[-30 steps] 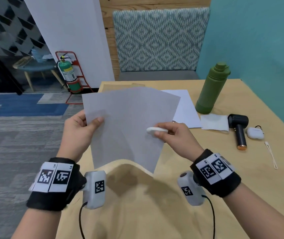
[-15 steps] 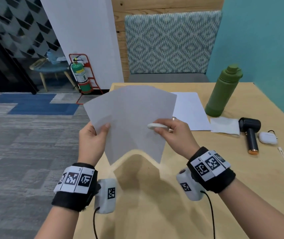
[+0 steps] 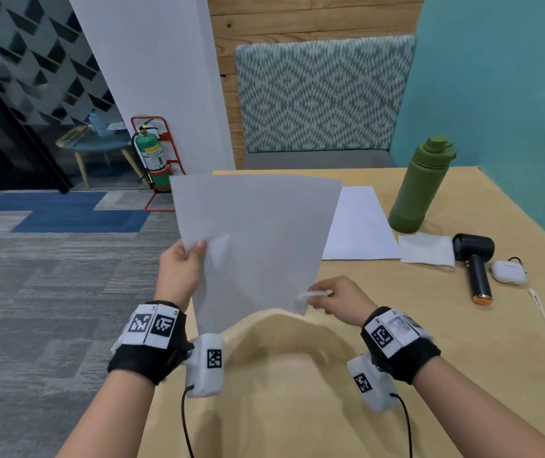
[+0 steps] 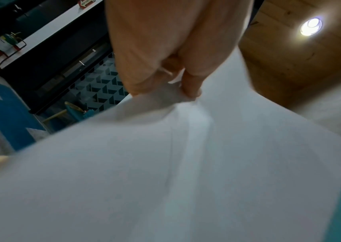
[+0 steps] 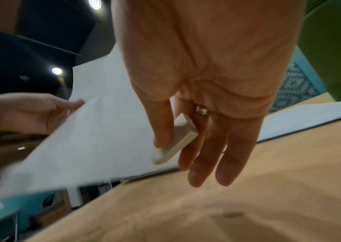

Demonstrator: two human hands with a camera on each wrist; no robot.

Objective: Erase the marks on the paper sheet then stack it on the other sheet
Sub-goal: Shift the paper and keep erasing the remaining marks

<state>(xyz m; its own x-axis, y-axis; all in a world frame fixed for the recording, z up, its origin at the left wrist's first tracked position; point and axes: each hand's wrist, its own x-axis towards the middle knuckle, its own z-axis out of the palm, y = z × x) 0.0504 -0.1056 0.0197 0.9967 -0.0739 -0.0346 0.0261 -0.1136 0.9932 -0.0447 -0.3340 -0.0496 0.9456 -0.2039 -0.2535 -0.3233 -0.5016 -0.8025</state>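
I hold a blank white paper sheet [image 3: 258, 239] tilted up above the table's near edge; no marks show on the side I see. My left hand [image 3: 182, 272] pinches its left edge, thumb on the front and fingers [image 4: 190, 88] behind. My right hand [image 3: 334, 297] pinches a white eraser [image 3: 312, 295] at the sheet's lower right corner. In the right wrist view the eraser [image 5: 173, 140] sits under the thumb, against the sheet [image 5: 103, 131]. The other sheet [image 3: 360, 226] lies flat on the wooden table [image 3: 396, 375], just behind and right of the held one.
A green bottle [image 3: 423, 186] stands beyond the flat sheet. To its right lie a white napkin [image 3: 426, 249], a black handheld fan [image 3: 476, 269], a white earbud case [image 3: 509, 272] and a thin cord [image 3: 543, 315]. A patterned bench [image 3: 320, 97] backs the table; open floor lies left.
My right hand with the eraser slid from the sheet's middle down to its lower right corner. The sheet turned more upright, and my left hand's grip rose along its edge.
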